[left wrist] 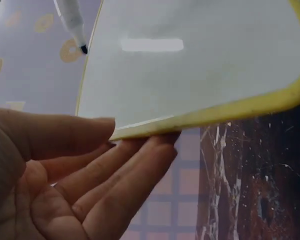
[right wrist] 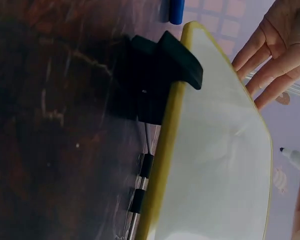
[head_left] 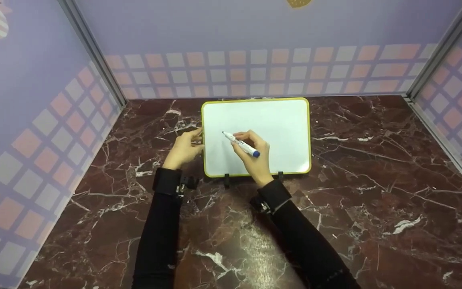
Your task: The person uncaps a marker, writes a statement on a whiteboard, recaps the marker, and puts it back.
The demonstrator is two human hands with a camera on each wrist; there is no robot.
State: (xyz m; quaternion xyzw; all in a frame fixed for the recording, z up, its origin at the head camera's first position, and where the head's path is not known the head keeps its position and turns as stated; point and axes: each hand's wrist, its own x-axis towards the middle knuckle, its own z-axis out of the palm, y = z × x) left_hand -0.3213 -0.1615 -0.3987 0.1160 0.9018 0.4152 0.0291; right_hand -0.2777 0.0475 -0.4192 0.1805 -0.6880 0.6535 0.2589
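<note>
A whiteboard (head_left: 287,132) with a yellow frame leans on a black stand (right wrist: 150,75), whose hooks show at its lower edge. My left hand (head_left: 185,148) holds the board's left edge. In the left wrist view the thumb (left wrist: 90,132) lies at the front of the frame and the fingers (left wrist: 135,185) reach behind it. Between thumb and fingers, my right hand (head_left: 257,154) grips a white marker (head_left: 241,143) with a blue rear end. Its dark tip points at the board's left half; whether it touches the surface I cannot tell. No marks show on the board.
Dark red marbled tabletop (head_left: 355,192) surrounds the board. Behind it stands a lilac wall (head_left: 255,24) with pink and white squares, and similar panels rise on both sides. A short blue cylindrical piece (right wrist: 176,11) appears past the stand in the right wrist view.
</note>
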